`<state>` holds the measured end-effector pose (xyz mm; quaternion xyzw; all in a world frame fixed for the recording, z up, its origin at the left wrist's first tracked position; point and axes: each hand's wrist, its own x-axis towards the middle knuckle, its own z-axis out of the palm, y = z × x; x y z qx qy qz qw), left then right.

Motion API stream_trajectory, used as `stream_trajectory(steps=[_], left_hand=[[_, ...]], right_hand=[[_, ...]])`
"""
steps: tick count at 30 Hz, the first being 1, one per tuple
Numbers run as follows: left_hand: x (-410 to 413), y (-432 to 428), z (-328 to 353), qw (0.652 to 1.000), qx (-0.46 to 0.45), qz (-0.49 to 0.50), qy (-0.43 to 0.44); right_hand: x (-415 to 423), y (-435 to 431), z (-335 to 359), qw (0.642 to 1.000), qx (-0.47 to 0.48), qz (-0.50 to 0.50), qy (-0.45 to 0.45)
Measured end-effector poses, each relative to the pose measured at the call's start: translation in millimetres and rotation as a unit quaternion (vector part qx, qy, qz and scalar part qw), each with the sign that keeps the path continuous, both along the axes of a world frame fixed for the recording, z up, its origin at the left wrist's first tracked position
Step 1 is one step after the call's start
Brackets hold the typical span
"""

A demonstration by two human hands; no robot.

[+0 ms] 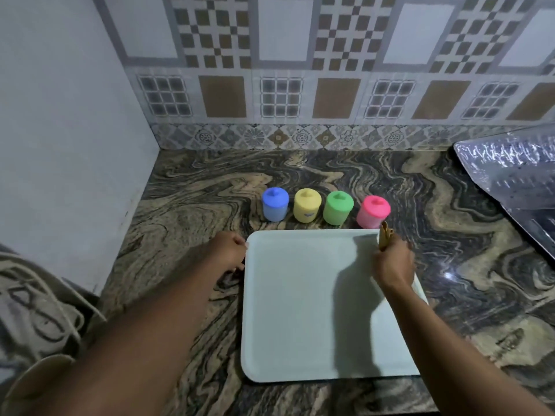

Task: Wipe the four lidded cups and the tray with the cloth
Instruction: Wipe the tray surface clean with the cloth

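- Fabric with a looping print [36,307] fills the lower left corner. The frame edge cuts it off, so what it belongs to is hard to say.
- Your left hand [231,253] sits at the tray's left rim, fingertips meeting the edge. Whether they hook under it or only press against it cannot be told from this view.
- The tray [300,325] lies flat on the swirled stone counter [195,190]. It is pale and smooth, and looks stiff and light, so it will probably skate under a wipe; brace it at that left rim. Your right forearm hides its near right corner.
- Just behind the tray's far edge the cups stand in a row, lids on: blue cup [275,209], yellow cup [307,210], green cup [338,208], pink cup [373,212]. They look like small, light plastic and easy to tip. Hold each round the body rather than by the lid knob, which may lift off. A mark on the yellow one is too blurred to read.
- The cloth [385,237] is tan, soft and bunched, and only a tuft pokes up; the rest is buried in your fist.
- Your right hand [393,265] curls tightly round it, over the tray's far right corner.
- A shiny crinkled sheet [510,175] runs out of frame at far right.
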<state>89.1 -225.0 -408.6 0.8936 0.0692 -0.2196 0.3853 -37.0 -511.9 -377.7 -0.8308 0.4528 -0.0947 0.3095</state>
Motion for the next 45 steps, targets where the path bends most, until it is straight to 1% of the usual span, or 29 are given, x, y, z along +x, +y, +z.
stream_trajectory(steps=[3, 5, 6, 10, 13, 16, 19, 21, 24, 26, 32, 35, 36, 38, 39, 40, 41, 42, 44, 45], left_hand=[[3, 2, -3, 1.000, -0.024, 0.004, 0.014], [7, 4, -6, 0.999, -0.037, 0.006, 0.027], [8, 4, -6, 0.999, -0.043, 0.008, 0.032], [10, 5, -8, 0.998, -0.051, 0.007, 0.044], [12, 5, -8, 0.997, -0.051, 0.007, 0.053], [11, 6, -6, 0.997, -0.051, 0.013, 0.056], [10, 5, -2, 0.998, -0.041, 0.022, 0.050], [10, 4, -1, 0.998, -0.034, 0.028, 0.043], [9, 2, 0, 0.997, -0.043, 0.044, 0.044], [8, 1, 0, 0.996, -0.054, 0.051, 0.057], [8, -1, -1, 0.995, -0.054, 0.062, 0.059], [8, -2, -2, 0.995, -0.055, 0.068, 0.052], [7, -2, -2, 0.995, -0.056, 0.070, 0.047], [5, -3, -4, 0.996, -0.053, 0.072, 0.032], [1, -4, -5, 0.997, -0.035, 0.064, 0.011], [-4, -6, -5, 0.999, 0.002, 0.044, -0.024], [-14, -9, -7, 0.996, 0.050, 0.015, -0.073], [-25, -12, -10, 0.986, 0.093, -0.020, -0.136], [-47, -18, -13, 0.946, 0.167, -0.110, -0.256], [-54, -21, -14, 0.923, 0.192, -0.158, -0.293]], right_hand=[[21, 21, -16, 0.993, -0.071, 0.058, 0.068], [32, 35, -25, 0.986, -0.115, 0.085, 0.088], [36, 41, -26, 0.984, -0.119, 0.092, 0.093], [44, 70, -31, 0.981, -0.121, 0.129, 0.081], [49, 101, -36, 0.973, -0.128, 0.183, 0.056], [54, 142, -41, 0.948, -0.151, 0.276, 0.044], [51, 175, -47, 0.909, -0.178, 0.378, 0.007], [44, 178, -52, 0.884, -0.185, 0.429, -0.024], [27, 164, -52, 0.854, -0.136, 0.499, -0.060], [8, 155, -50, 0.832, -0.105, 0.540, -0.064], [-73, 145, -46, 0.761, -0.049, 0.645, -0.051], [-96, 143, -28, 0.738, 0.033, 0.674, -0.016], [-98, 141, -18, 0.736, 0.072, 0.673, 0.005], [-91, 129, 0, 0.751, 0.167, 0.639, 0.026], [-83, 120, 7, 0.768, 0.197, 0.609, 0.013], [-70, 110, 12, 0.792, 0.201, 0.576, -0.009], [-54, 99, 16, 0.820, 0.174, 0.544, -0.036], [-36, 89, 19, 0.847, 0.128, 0.513, -0.061], [-1, 74, 17, 0.887, 0.038, 0.453, -0.080], [15, 71, 14, 0.897, 0.005, 0.436, -0.073]])
